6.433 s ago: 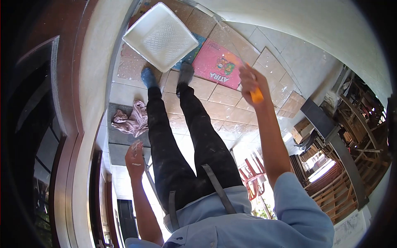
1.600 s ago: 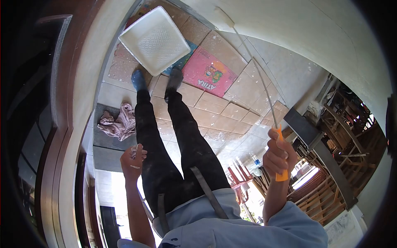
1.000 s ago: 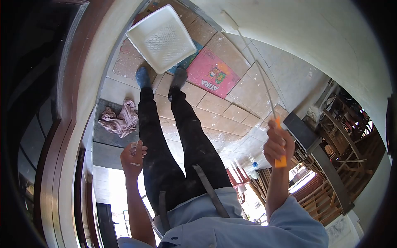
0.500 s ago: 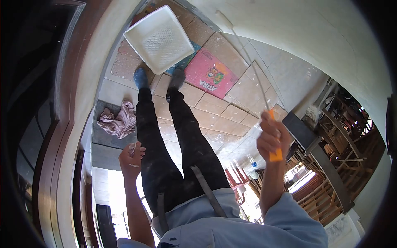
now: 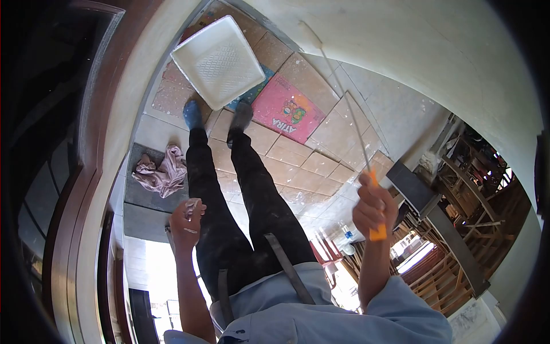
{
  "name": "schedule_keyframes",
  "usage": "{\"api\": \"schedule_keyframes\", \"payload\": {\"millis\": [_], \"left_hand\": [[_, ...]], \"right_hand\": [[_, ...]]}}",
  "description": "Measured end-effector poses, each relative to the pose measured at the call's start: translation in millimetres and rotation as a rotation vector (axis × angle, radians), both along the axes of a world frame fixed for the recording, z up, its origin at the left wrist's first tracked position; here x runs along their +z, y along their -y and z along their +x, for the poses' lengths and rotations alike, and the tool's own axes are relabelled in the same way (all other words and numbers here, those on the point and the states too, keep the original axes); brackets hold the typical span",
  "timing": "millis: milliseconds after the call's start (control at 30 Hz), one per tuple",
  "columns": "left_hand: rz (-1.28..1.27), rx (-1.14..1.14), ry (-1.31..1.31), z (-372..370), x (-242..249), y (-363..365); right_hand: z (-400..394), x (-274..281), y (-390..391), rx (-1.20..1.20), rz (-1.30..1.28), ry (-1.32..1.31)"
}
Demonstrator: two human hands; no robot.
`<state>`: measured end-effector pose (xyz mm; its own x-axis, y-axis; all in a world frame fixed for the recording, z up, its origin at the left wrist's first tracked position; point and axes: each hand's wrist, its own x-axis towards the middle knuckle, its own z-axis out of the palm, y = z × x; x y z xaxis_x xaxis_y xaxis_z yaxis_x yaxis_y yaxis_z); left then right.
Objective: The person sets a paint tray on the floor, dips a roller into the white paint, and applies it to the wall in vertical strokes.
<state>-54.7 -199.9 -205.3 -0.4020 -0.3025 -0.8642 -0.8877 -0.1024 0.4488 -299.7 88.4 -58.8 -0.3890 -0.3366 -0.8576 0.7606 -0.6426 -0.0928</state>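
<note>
My right hand (image 5: 375, 209) is wrapped round the orange handle of a paint roller (image 5: 360, 132). Its long thin metal rod runs up and left to a slim whitish roller head (image 5: 310, 34), which overlaps the pale wall (image 5: 401, 40). My left hand (image 5: 186, 223) hangs beside my left thigh, fingers curled, with whitish smears on the fingers and wrist; I cannot tell what, if anything, is in it. A white paint tray (image 5: 220, 63) with a textured bottom lies on the floor just beyond my feet.
Flattened cardboard (image 5: 275, 135) and a pink printed sheet (image 5: 289, 109) cover the paint-spattered floor. A crumpled pinkish cloth (image 5: 163, 172) lies on a dark mat at left, near a brown door frame (image 5: 71, 189). Wooden furniture (image 5: 435, 266) and a dark board (image 5: 411, 186) stand at right.
My right hand and the roller handle are slightly lower in view, and the roller head has shifted a little down along the wall. My left hand has shifted slightly right and down.
</note>
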Motion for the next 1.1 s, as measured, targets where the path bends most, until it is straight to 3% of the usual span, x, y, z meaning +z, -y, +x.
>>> {"api": "schedule_keyframes", "payload": {"millis": [200, 467, 567, 733, 800, 900, 1000, 1100], "left_hand": [[0.196, -0.373, -0.219, 6, 20, -36], [0.244, -1.049, -0.335, 12, 61, -85], [0.259, -1.25, -0.271, 2, 77, -87], [0.525, -1.399, -0.12, -16, 100, -78], [0.603, -1.413, -0.075, -18, 102, -77], [0.696, -1.374, -0.069, -10, 91, -80], [0.764, -1.358, -0.044, 6, 72, -95], [0.791, -1.381, -0.034, 10, 59, -107]], "right_hand": [[-34, -140, -2, 0.236, 0.009, 0.109], [21, -156, -43, 0.678, 0.568, 0.182], [20, -186, -40, 0.741, 0.657, 0.122], [-11, -263, -31, 0.66, 0.556, 0.069], [-22, -270, -27, 0.766, 0.647, 0.177], [-28, -250, -36, 0.952, 0.828, 0.081], [-22, -215, -41, 0.742, 0.761, 0.12], [-21, -193, -34, 0.688, 0.743, 0.178]]}}
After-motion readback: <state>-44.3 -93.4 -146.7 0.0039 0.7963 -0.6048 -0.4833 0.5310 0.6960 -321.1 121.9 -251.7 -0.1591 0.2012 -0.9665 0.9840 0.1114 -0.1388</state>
